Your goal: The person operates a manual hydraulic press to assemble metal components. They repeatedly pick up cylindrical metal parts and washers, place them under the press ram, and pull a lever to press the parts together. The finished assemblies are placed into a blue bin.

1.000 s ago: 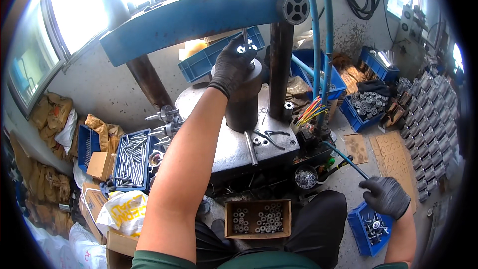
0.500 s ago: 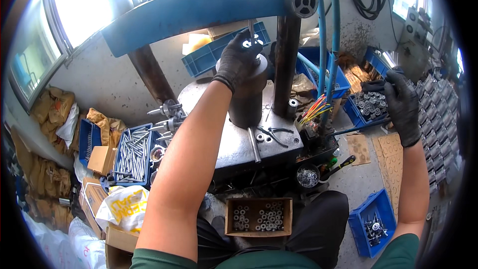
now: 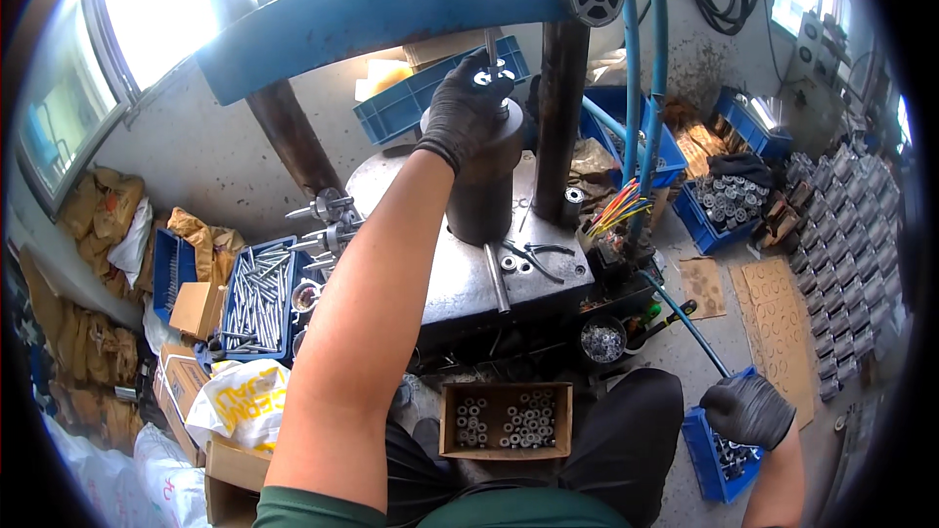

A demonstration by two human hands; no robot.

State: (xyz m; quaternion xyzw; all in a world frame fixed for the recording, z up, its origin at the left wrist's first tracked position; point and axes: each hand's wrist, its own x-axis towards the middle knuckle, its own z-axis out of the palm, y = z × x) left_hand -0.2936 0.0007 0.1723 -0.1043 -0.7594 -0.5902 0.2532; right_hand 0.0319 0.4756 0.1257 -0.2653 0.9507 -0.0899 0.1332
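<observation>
Black-gloved, the left hand (image 3: 465, 106) reaches up to a floor press, its fingers closed around a shiny metal part (image 3: 495, 74). The part stands above a dark cylinder (image 3: 479, 198) on the steel tabletop (image 3: 450, 286), beneath the blue beam (image 3: 401, 24), with an upright rod (image 3: 491, 43) directly over it. The right hand (image 3: 748, 413), also gloved, is low at the right, wrapped around the end of a long lever (image 3: 696, 334).

The piece at the press appears to be mid-work: it is in place but not yet let go. How deeply its parts are seated is too small to tell. Much stock seems left: a blue bin (image 3: 290, 313) at the left is heaped with loose metal rods (image 3: 256, 298), and a cardboard box (image 3: 494, 403) between the knees holds many small rings (image 3: 530, 422). Whether any pieces nearby are finished cannot be told.
</observation>
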